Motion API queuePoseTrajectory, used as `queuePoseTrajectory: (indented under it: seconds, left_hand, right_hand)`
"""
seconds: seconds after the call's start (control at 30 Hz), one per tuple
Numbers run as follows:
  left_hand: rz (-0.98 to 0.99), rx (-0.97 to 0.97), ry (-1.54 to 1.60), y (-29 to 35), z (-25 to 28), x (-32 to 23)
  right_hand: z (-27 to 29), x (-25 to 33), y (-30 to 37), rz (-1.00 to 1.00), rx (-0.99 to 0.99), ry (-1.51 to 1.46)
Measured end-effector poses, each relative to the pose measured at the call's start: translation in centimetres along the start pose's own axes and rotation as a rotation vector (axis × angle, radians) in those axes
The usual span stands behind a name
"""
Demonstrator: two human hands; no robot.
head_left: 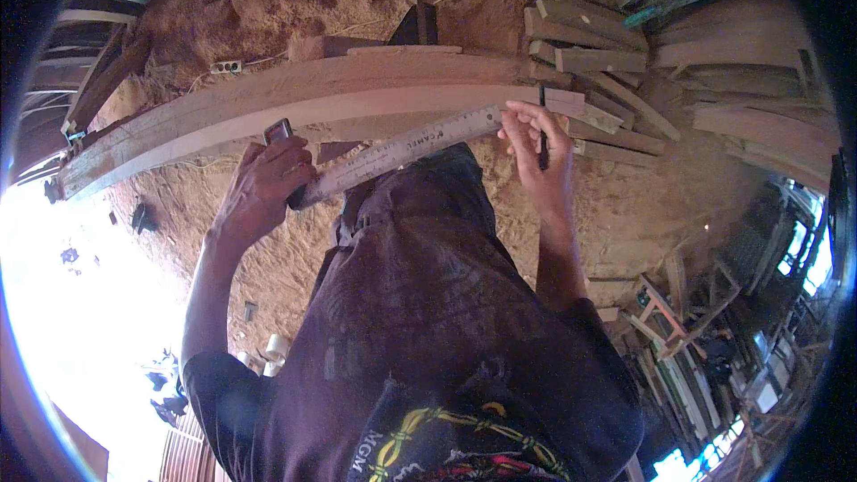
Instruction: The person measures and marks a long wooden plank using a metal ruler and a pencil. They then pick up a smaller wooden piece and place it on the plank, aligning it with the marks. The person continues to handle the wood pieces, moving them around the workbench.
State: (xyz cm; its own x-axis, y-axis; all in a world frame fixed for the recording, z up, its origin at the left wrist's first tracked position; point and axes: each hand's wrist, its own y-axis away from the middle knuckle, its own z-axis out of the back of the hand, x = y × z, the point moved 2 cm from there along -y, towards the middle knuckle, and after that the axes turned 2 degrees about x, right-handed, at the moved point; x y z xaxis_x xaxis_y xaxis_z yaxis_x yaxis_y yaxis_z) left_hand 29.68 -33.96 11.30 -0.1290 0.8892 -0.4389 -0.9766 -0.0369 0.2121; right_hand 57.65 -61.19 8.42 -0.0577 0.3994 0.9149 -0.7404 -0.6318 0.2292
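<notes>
Here the work looks to be at the marking step: a metal ruler (402, 153) lies slantwise along the near edge of a long wooden plank (295, 100), and both hands are set to it. The left hand (261, 192) is closed over the ruler's lower left end, fingers curled together and clamped on it, pressing it toward the plank's near edge; a small dark block of the tool sticks up just above the knuckles. The right hand (534, 147) is at the ruler's upper right end, near the plank's right end, with its fingers pinched shut on a thin dark pencil (542, 129) that stands nearly upright. The pencil's upper tip rests just at the plank's near edge, touching or almost touching the ruler's end; I cannot tell which. By my judgement, the next move calls for a steady left hand, so the ruler does not slip, while the pencil draws a short line against it. Offcuts of wood (598, 58) are stacked beyond the plank's right end.
</notes>
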Motion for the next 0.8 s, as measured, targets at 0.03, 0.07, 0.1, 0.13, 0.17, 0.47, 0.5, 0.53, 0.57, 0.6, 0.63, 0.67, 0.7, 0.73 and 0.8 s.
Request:
queuePoseTrajectory:
  seconds: [0.03, 0.07, 0.1, 0.13, 0.17, 0.47, 0.5, 0.53, 0.57, 0.6, 0.63, 0.67, 0.7, 0.73, 0.8]
  left_hand:
    - [-0.011, -0.042, 0.000, 0.1, 0.0, 0.6]
    - [-0.022, -0.036, -0.030, 0.2, 0.0, 1.2]
    - [-0.032, -0.037, -0.053, 0.0, -0.1, 1.9]
    - [-0.044, -0.038, -0.078, -0.1, -0.1, 2.5]
    - [-0.042, -0.022, -0.092, -0.2, -0.1, 3.2]
    - [-0.052, -0.010, -0.127, -1.6, 0.4, 7.2]
    - [-0.058, -0.014, -0.138, -1.7, 0.5, 7.3]
    - [-0.064, -0.018, -0.148, -1.8, 0.5, 7.4]
    - [-0.056, -0.006, -0.161, -1.9, 0.5, 7.5]
    - [-0.046, 0.007, -0.173, -2.1, 0.5, 7.7]
    - [-0.036, 0.022, -0.185, -2.1, 0.5, 7.7]
    - [-0.032, 0.033, -0.178, -2.2, 0.5, 7.9]
    - [-0.028, 0.045, -0.171, -2.2, 0.4, 8.0]
    - [-0.019, 0.053, -0.158, -2.2, 0.3, 8.1]
    - [-0.004, 0.062, -0.129, -2.2, 0.1, 8.2]
  right_hand:
    - [-0.8, -0.3, 0.1, 0.011, -0.006, -0.004]
    - [-1.4, -0.6, 0.2, 0.021, -0.028, -0.006]
    - [-2.1, -1.0, 0.2, 0.003, 0.009, -0.078]
    - [-2.6, -1.2, 0.1, 0.013, -0.003, -0.067]
    - [-3.1, -1.4, 0.0, 0.021, -0.015, -0.057]
    - [-5.6, -2.4, -0.4, 0.092, -0.132, 0.028]
    - [-5.7, -2.5, -0.4, 0.106, -0.136, 0.029]
    - [-5.8, -2.5, -0.3, 0.130, -0.139, 0.018]
    - [-5.9, -2.7, -0.3, 0.112, -0.152, 0.039]
    - [-6.0, -2.8, -0.3, 0.104, -0.161, 0.048]
    - [-6.1, -2.9, -0.3, 0.093, -0.170, 0.056]
    - [-6.1, -3.0, -0.3, 0.104, -0.183, 0.047]
    - [-6.2, -3.0, -0.2, 0.115, -0.195, 0.039]
    - [-6.2, -3.1, -0.2, 0.109, -0.199, 0.026]
    - [-6.3, -3.2, -0.1, 0.136, -0.217, 0.052]
